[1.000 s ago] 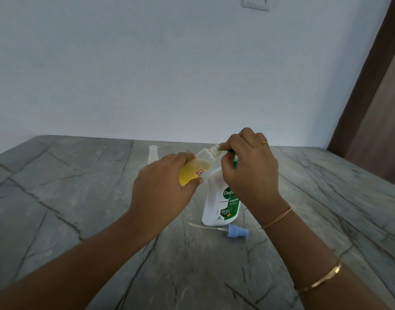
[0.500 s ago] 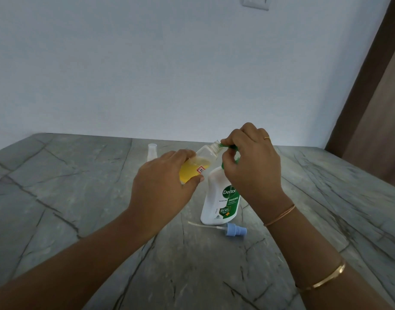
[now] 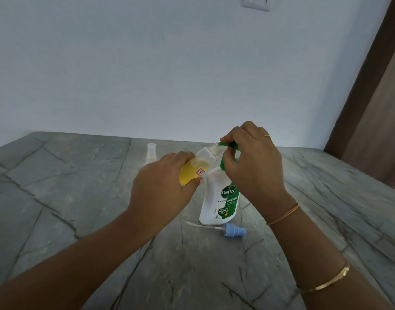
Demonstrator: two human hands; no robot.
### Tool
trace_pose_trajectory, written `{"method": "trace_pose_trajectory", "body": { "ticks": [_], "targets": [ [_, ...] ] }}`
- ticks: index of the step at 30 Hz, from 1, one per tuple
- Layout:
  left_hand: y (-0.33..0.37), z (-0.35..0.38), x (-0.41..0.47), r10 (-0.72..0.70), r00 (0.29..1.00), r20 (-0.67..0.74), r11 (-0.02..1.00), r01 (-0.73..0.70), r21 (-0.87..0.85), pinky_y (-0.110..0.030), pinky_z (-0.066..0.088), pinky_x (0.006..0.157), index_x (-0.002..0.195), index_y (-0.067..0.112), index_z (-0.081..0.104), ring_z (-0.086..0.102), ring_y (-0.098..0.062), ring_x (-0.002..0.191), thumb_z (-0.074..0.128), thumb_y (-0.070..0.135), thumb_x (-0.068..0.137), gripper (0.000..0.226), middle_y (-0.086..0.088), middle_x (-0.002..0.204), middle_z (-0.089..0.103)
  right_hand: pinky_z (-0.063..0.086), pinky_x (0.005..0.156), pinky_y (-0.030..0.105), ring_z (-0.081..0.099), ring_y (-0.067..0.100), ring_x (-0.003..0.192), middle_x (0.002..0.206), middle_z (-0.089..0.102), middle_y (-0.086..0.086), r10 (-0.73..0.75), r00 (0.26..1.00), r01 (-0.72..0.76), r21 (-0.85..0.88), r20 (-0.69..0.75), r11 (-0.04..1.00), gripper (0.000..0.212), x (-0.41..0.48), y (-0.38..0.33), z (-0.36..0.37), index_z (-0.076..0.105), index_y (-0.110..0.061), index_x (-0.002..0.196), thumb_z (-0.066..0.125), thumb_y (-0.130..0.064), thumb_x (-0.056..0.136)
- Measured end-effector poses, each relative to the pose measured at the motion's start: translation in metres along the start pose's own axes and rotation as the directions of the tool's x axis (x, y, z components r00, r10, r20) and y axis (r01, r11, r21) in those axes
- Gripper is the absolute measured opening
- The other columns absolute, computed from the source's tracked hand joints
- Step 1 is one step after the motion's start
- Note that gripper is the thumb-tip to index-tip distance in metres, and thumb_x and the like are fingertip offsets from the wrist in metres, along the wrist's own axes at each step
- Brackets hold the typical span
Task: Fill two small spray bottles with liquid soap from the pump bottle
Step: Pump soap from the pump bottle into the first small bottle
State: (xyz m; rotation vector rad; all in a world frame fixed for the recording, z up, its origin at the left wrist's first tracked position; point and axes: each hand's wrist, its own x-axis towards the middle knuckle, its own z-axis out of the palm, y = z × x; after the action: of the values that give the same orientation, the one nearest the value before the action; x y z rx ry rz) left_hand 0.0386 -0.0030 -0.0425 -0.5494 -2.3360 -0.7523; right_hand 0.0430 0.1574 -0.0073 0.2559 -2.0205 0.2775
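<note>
My left hand [image 3: 160, 186] grips a small clear spray bottle [image 3: 198, 164], tilted, with yellow soap in its lower half and a red-edged sticker. Its open neck touches the green pump nozzle [image 3: 228, 145] of the white Dettol pump bottle [image 3: 221, 198], which stands on the table. My right hand [image 3: 252, 164] is closed over the green pump head, hiding most of it. The blue spray cap [image 3: 234, 232] with its dip tube lies on the table in front of the pump bottle. A second small spray bottle [image 3: 151, 153] with a clear cap stands farther back.
The work sits on a grey marble-patterned table [image 3: 80, 198] that meets a pale wall. A brown door frame [image 3: 371, 97] runs along the right. A wall switch [image 3: 256, 2] is at the top.
Both hands and the pump head have risen slightly in view; the small bottle stays tilted against the nozzle. The soap level looks much the same.
</note>
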Motion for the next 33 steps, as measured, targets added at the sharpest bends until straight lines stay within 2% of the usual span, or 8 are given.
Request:
{"method": "trace_pose_trajectory", "body": {
  "ticks": [3,6,11,16,21,25,29,33],
  "targets": [
    [0.0,0.0,0.0,-0.001,1.0,-0.009,1.0,0.001,-0.005,-0.025,0.041,0.075,0.119,0.024,0.056,0.062,-0.018,0.092,0.062,0.048,0.078,0.048,0.003,0.113,0.065,0.036,0.048,0.024,0.052,0.021,0.07,0.075,0.057,0.003,0.006,0.999,-0.006,-0.009,-0.038,1.0,0.01,-0.004,-0.001,0.002,0.063,-0.01,0.076,0.055,-0.006,0.071],
    [-0.002,0.0,0.0,0.001,1.0,-0.021,1.0,-0.001,-0.001,-0.027,0.044,0.074,0.116,0.025,0.057,0.063,-0.018,0.089,0.064,0.047,0.077,0.046,0.004,0.11,0.066,0.033,0.048,0.023,0.052,0.023,0.071,0.076,0.057,0.005,0.009,0.997,-0.011,-0.026,-0.079,1.0,0.017,-0.01,-0.003,0.009,0.063,-0.009,0.075,0.046,-0.012,0.076],
    [-0.003,0.002,0.0,-0.005,1.0,-0.02,1.0,0.006,0.009,-0.031,0.047,0.075,0.117,0.024,0.057,0.063,-0.02,0.089,0.065,0.045,0.077,0.046,0.003,0.11,0.066,0.03,0.05,0.022,0.051,0.023,0.071,0.075,0.056,0.005,0.018,0.997,-0.02,-0.021,-0.072,1.0,0.023,-0.014,-0.005,0.013,0.062,-0.01,0.075,0.04,-0.016,0.075],
    [-0.001,0.002,0.0,-0.005,1.0,-0.02,1.0,0.005,0.005,-0.03,0.046,0.076,0.118,0.023,0.057,0.063,-0.02,0.09,0.064,0.047,0.077,0.048,0.001,0.112,0.066,0.036,0.046,0.024,0.052,0.022,0.071,0.076,0.057,0.004,0.014,0.999,-0.014,-0.014,-0.036,1.0,0.011,-0.006,-0.003,0.006,0.062,-0.01,0.075,0.052,-0.009,0.072],
    [0.0,0.001,0.001,-0.01,1.0,-0.02,1.0,0.01,0.0,-0.025,0.04,0.076,0.119,0.023,0.056,0.062,-0.019,0.092,0.062,0.048,0.078,0.049,0.002,0.114,0.065,0.036,0.048,0.024,0.052,0.023,0.071,0.077,0.057,0.005,0.003,1.0,-0.004,-0.023,-0.019,1.0,0.011,-0.003,-0.002,0.002,0.063,-0.009,0.077,0.054,-0.007,0.071],
    [0.0,0.001,0.0,-0.003,1.0,-0.022,1.0,0.004,0.01,-0.027,0.043,0.074,0.117,0.024,0.057,0.063,-0.019,0.088,0.064,0.047,0.077,0.047,0.003,0.11,0.066,0.03,0.046,0.021,0.051,0.024,0.071,0.075,0.056,0.005,0.023,0.999,-0.025,-0.022,-0.048,0.999,0.01,-0.006,-0.004,0.006,0.062,-0.009,0.074,0.052,-0.007,0.071],
    [-0.002,0.002,-0.001,-0.001,1.0,-0.02,1.0,0.001,0.01,-0.032,0.048,0.071,0.115,0.023,0.058,0.063,-0.021,0.085,0.066,0.045,0.076,0.045,0.003,0.106,0.067,0.019,0.049,0.01,0.051,0.023,0.071,0.074,0.056,0.005,0.04,0.998,-0.041,-0.005,-0.057,0.999,0.024,-0.012,-0.006,0.011,0.061,-0.009,0.073,0.038,-0.017,0.074],
    [-0.002,0.003,-0.002,-0.005,1.0,-0.011,1.0,0.005,0.009,-0.03,0.047,0.074,0.117,0.022,0.058,0.064,-0.021,0.087,0.066,0.046,0.076,0.048,0.001,0.109,0.067,0.026,0.045,0.017,0.052,0.023,0.071,0.075,0.056,0.004,0.032,0.999,-0.033,-0.028,-0.044,0.999,0.021,-0.009,-0.007,0.009,0.061,-0.01,0.074,0.04,-0.016,0.074]
  ]
}}
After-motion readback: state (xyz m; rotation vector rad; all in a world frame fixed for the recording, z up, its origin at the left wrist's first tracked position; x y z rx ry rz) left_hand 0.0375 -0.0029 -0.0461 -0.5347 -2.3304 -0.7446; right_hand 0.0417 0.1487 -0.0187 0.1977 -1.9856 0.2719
